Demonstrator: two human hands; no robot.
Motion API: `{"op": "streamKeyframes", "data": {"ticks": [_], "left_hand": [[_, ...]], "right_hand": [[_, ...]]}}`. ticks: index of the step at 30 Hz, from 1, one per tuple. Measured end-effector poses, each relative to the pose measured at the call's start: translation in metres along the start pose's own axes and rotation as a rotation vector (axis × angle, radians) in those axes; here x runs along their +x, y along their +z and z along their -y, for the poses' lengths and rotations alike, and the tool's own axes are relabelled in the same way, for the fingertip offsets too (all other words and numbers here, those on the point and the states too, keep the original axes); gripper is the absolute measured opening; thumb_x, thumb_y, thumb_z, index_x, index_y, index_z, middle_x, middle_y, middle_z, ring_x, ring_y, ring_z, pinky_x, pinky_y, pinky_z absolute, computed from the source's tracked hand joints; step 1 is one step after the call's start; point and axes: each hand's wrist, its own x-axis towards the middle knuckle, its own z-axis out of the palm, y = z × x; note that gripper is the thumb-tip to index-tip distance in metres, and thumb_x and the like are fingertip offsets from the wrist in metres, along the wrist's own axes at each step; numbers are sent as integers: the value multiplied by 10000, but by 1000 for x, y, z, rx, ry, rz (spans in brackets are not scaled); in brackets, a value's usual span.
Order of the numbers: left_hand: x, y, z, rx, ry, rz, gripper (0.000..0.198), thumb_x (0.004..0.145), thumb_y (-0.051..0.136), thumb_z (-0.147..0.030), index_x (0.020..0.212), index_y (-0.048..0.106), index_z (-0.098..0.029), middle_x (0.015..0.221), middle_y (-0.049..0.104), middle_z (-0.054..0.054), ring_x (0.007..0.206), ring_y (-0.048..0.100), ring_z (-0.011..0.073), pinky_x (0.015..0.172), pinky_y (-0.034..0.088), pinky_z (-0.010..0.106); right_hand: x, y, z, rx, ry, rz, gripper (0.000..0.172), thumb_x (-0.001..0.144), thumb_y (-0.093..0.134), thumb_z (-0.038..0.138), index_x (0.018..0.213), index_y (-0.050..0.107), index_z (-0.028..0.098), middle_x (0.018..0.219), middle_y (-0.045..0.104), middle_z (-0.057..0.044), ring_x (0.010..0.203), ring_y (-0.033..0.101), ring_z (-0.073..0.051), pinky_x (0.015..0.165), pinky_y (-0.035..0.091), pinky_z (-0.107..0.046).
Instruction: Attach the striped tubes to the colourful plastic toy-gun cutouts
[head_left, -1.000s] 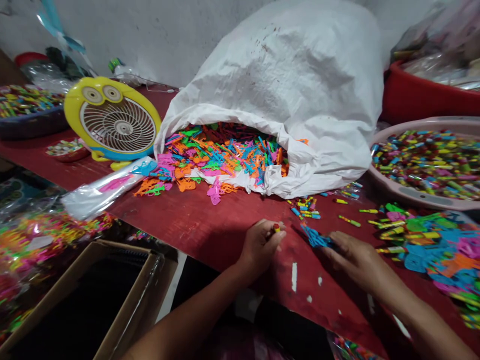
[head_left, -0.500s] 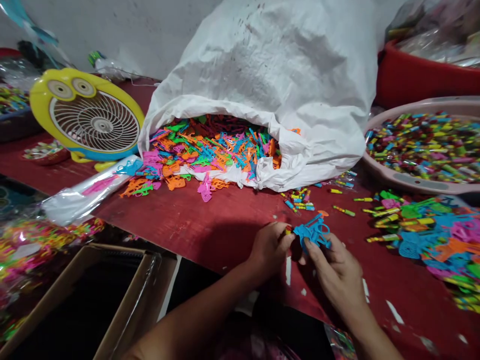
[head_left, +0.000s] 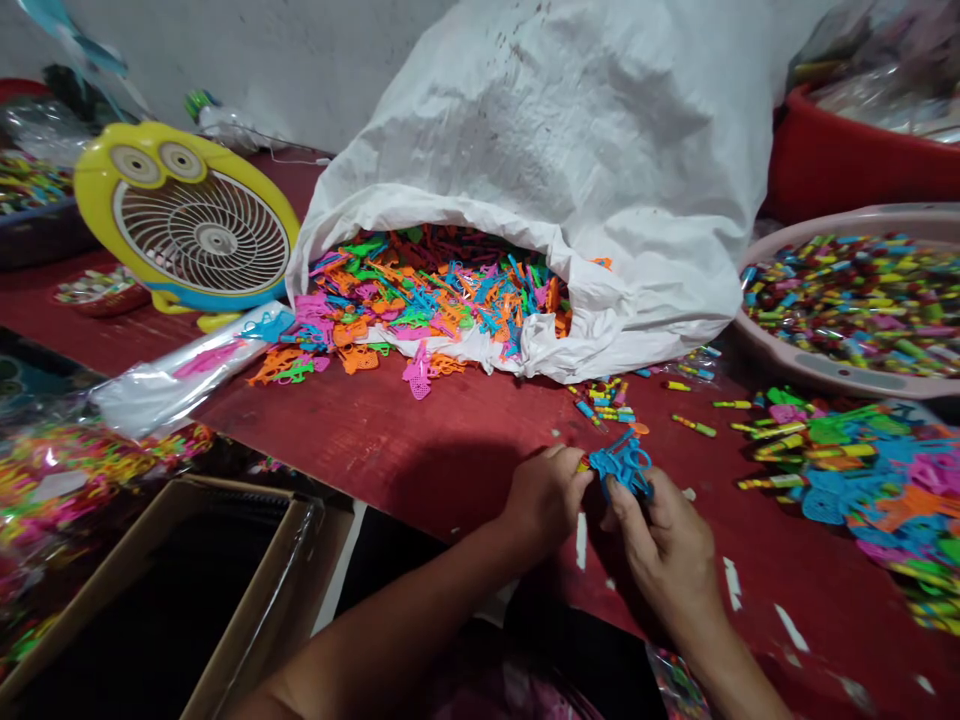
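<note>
My right hand is closed on a blue plastic toy gun, thumb in front; other blue pieces may be bunched with it. Between the fingertips of my left hand is a small yellow-and-red tube, mostly covered by the fingers. Its end meets the left side of the blue toy gun, or nearly so. Both hands are close together above the red tabletop. Behind them lie several small coloured tubes. On the right is a pile of coloured toy guns with yellow tubes on their ends.
A white sack spills coloured plastic pieces at the back. Right of it stand a pink basin of small tubes and a red tub. At left are a yellow fan, plastic bags and a cardboard box.
My hands have drawn closer together, bringing the blue toy gun up to the tube. The blue toy gun has turned slightly. The view has shifted a little.
</note>
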Motion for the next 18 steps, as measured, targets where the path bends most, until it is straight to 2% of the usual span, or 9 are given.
{"op": "streamKeyframes", "data": {"ticks": [5,10,13,15,16,18], "left_hand": [[-2,5,2,118,37,15,207,946,368,-230,803,516,-204,854,623,82,802,562,221,707,412,326],[-3,6,4,79,40,8,222,956,364,-243,824,538,-203,848,622,69,786,563,206,715,429,310],[-5,5,2,-16,24,35,200,941,421,-236,828,583,-200,818,625,48,765,573,186,699,438,284],[-5,5,1,-107,19,19,151,921,488,-252,945,628,-200,869,641,46,787,590,181,717,456,279],[-3,4,1,-147,26,-9,189,909,517,-255,1050,628,-198,925,648,54,813,601,181,744,469,284],[7,3,2,-187,63,-61,291,902,528,-244,1179,599,-186,1001,651,74,850,615,184,800,485,305]], "right_hand": [[8,-3,7,130,-21,48,277,990,437,354,750,508,236,585,556,29,544,537,-148,581,404,-265],[7,2,9,195,13,34,307,973,452,425,744,512,230,586,556,26,552,533,-148,578,408,-267],[3,2,1,311,111,99,312,966,468,455,769,533,222,584,565,26,546,531,-145,569,421,-267],[6,-11,-13,388,224,101,321,943,507,480,768,556,215,564,572,26,529,532,-145,552,428,-270],[10,-24,-24,399,279,46,320,922,537,492,766,570,215,559,580,21,528,538,-149,550,432,-277],[21,-64,-52,332,371,-179,308,862,603,510,754,597,222,549,598,0,524,555,-172,550,442,-310]]}}
